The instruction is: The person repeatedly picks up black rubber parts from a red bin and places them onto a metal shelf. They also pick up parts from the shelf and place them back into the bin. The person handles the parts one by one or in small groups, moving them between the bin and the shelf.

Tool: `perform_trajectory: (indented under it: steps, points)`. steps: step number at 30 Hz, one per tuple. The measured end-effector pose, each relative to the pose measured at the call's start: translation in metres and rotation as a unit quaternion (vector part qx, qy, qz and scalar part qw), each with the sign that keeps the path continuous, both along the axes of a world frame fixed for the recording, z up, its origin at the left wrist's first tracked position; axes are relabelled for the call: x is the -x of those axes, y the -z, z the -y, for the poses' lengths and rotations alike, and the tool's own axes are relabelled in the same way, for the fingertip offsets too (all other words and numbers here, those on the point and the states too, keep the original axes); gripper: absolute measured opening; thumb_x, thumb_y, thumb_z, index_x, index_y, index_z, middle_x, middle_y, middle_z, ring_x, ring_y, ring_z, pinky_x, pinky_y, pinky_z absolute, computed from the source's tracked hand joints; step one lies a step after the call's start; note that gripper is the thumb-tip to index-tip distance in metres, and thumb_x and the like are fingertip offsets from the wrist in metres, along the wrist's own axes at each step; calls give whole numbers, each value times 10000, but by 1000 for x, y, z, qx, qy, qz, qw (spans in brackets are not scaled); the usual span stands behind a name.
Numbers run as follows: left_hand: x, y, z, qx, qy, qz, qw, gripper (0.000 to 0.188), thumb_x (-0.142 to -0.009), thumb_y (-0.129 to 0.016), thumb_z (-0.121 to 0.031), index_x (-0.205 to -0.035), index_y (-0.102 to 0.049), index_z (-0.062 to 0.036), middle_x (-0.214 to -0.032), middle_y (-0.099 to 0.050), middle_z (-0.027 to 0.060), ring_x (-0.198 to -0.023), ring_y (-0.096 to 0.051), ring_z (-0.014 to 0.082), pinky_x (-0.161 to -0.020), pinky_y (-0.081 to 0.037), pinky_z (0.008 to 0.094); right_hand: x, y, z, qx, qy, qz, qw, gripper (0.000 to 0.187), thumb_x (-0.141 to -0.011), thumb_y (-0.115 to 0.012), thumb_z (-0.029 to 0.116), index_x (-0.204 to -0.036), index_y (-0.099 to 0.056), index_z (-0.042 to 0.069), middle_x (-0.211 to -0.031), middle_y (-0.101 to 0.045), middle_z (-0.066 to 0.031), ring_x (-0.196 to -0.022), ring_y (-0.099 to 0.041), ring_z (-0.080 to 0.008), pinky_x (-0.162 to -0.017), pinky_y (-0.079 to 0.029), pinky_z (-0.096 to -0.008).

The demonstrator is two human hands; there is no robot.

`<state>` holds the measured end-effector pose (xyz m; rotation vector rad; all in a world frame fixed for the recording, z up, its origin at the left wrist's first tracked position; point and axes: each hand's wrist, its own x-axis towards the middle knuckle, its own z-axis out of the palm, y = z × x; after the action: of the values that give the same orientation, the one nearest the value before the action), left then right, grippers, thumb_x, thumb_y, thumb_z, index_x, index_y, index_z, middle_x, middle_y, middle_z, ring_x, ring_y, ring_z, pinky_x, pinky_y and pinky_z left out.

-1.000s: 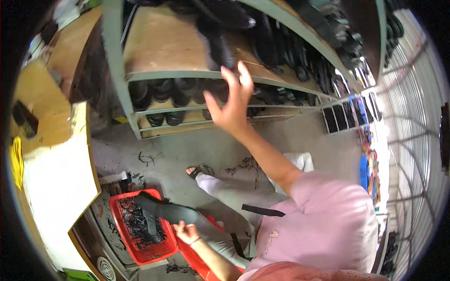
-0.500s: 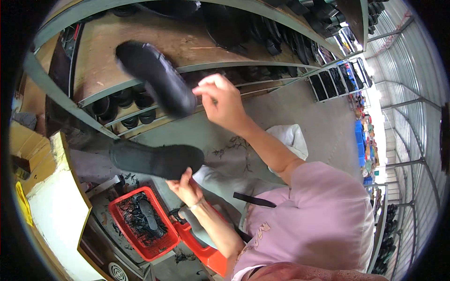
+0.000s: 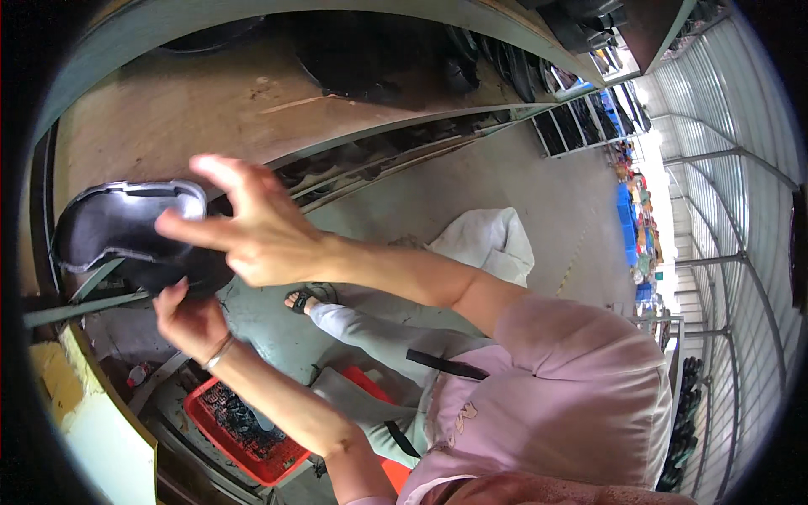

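My left hand (image 3: 192, 324) is closed on the near edge of a black shoe sole (image 3: 181, 273), mostly hidden behind my right hand. Just beyond lies or hovers a glossy black shoe sole (image 3: 105, 231) with a raised rim, its hollow side towards me; I cannot tell whether it touches the shelf or the other sole. Over that sole's right end, my right hand (image 3: 265, 223) is blurred, its thumb and forefinger spread wide apart. The thumb overlaps the hollow, and no grip shows.
A wooden shelf (image 3: 202, 109) in a metal frame holds dark footwear parts at the back. A red basket (image 3: 261, 471) of black scraps stands on the floor at lower left, beside a white panel (image 3: 109, 438). A white sack (image 3: 484, 244) lies on the floor.
Both hands have moved left and closer together. The sole in my right hand has swung left, now hollow side up, and the right fingers have spread. My left hand still holds its sole.
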<state>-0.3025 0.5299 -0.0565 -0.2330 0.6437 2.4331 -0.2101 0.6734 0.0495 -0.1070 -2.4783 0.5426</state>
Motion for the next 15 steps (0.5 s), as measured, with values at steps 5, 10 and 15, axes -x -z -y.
perform_trajectory:
  steps: [5, 10, 15]
  points:
    - [3, -52, -6, -87, 9, 18, 996, 580, -854, -549, -407, -1192, -483, 60, -1149, -552, 172, -1056, -530, 251, -930, -408, 385, 46, 25, 4, -157, -107, -107, 976, 209, -689, -592, 144, -860, -667, 51, -1047, -593, -107, -1163, -418, -358, -911, -351, -439]
    - [20, -36, -13, 64, -5, 37, 997, 277, -826, -578, -156, -1039, -577, 20, -995, -621, 98, -878, -592, 183, -834, -462, 318, -2, -15, -19, 6, -143, -72, 987, 278, -589, -594, 58, -857, -656, 92, -1019, -589, -106, -1102, -472, -316, -887, -398, -430]
    - [-4, 2, 23, 219, 2, -93, 971, 283, -784, -575, -70, -1057, -557, 4, -943, -616, 99, -880, -598, 204, -771, -492, 302, -107, -20, -201, -298, 374, 51, 877, 522, -616, -631, 111, -1125, -526, 64, -1210, -411, -225, -1103, -393, -376, -878, -316, -487]
